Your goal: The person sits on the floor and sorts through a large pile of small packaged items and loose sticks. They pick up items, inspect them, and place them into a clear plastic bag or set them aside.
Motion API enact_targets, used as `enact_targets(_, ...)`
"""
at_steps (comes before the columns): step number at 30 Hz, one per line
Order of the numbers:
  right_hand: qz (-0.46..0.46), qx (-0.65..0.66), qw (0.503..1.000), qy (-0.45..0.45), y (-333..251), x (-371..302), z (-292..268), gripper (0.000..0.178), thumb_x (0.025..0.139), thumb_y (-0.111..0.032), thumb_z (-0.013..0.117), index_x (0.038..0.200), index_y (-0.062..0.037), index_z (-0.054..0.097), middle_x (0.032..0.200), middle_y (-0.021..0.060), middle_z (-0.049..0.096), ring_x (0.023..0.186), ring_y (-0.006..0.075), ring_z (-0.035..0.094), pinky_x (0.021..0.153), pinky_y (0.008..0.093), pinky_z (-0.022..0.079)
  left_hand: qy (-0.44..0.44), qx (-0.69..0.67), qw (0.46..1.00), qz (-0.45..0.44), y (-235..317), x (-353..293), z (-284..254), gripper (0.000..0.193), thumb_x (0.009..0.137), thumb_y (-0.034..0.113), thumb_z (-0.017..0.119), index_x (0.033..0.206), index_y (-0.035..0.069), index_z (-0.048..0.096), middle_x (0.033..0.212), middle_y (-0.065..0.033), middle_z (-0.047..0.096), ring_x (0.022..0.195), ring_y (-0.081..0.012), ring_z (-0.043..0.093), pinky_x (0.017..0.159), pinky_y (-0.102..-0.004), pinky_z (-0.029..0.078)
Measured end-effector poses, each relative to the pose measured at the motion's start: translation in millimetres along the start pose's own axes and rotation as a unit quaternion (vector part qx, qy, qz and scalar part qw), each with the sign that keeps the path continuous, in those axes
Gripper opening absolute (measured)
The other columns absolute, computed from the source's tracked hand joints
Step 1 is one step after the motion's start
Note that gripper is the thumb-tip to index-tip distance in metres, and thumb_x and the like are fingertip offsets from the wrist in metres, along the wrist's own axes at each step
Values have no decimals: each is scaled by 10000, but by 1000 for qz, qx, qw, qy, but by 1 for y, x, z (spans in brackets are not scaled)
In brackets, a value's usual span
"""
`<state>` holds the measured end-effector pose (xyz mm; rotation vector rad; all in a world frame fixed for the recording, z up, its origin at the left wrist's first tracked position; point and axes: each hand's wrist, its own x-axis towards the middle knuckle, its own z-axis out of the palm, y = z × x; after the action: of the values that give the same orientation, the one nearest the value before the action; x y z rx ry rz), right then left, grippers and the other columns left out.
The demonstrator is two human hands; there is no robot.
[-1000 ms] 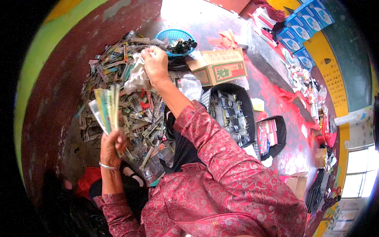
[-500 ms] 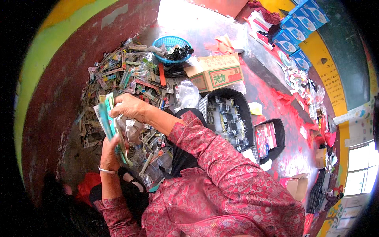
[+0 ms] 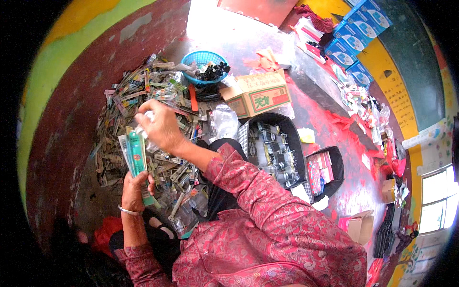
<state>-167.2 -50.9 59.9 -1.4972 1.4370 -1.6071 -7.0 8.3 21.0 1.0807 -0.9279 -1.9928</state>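
Observation:
A small stack of slim, flat green-and-white packets (image 3: 136, 158) stands upright in my left hand (image 3: 133, 191), pinched near its lower end between thumb and fingers. My right hand (image 3: 165, 126) is just above and to the right of the packets' top end, fingers bent round a crumpled white cloth (image 3: 150, 116) that is partly hidden. Both hands are over a wide heap of narrow packaged items (image 3: 124, 100) on the floor, many in clear and coloured wrappers. What exactly the packets contain is not clear.
Beyond the heap stands a blue plastic basket (image 3: 186, 60) with black bags. A cardboard box (image 3: 267, 93) is right of it. Nearer are a black-rimmed container (image 3: 300, 148) of clear-and-black packs and a smaller black container (image 3: 338, 167) with pink packs. A maroon wall (image 3: 62, 124) curves along the left.
My right hand has lifted away from the packets with the white cloth, moving slightly up and right. The packets now show their green face, upright in my left hand.

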Motion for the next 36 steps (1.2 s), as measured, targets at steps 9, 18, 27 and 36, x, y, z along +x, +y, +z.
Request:
enact_targets(9, -291, -166, 935, -117, -2, -14, 10, 145, 718, -143, 546, 828, -50, 524, 763, 111, 530, 685, 292, 550, 564, 354, 438, -62, 51, 997, 2, 0, -14, 19, 163, 759, 141, 522, 817, 1, 461, 536, -69, 496, 369, -131, 437, 348, -238, 371)
enact_targets(18, -353, -149, 901, -203, 15, -42, 33, 134, 699, -127, 507, 801, -44, 532, 749, 78, 521, 689, 230, 535, 580, 327, 454, -6, -33, 999, -2, -16, -6, -2, 208, 754, 135, 493, 895, -15, 460, 513, -61, 468, 350, -126, 415, 329, -231, 353)
enact_targets(27, -58, -130, 977, 158, 46, 46, -23, 129, 734, -164, 555, 759, -39, 532, 714, 159, 564, 696, 331, 550, 612, 405, 418, -21, -68, 995, 67, -1, -14, 9, 501, 785, 177, 494, 1218, -15, 330, 524, 16, 414, 353, -63, 362, 324, -193, 298)
enact_targets(36, 248, 27, 893, -374, -4, -13, 16, 400, 730, -373, 606, 857, 6, 592, 783, 53, 592, 701, 132, 531, 676, 270, 412, -44, -23, 997, 59, -6, -2, -9, 239, 774, 183, 558, 928, 14, 488, 639, -41, 548, 490, -91, 493, 455, -213, 408)
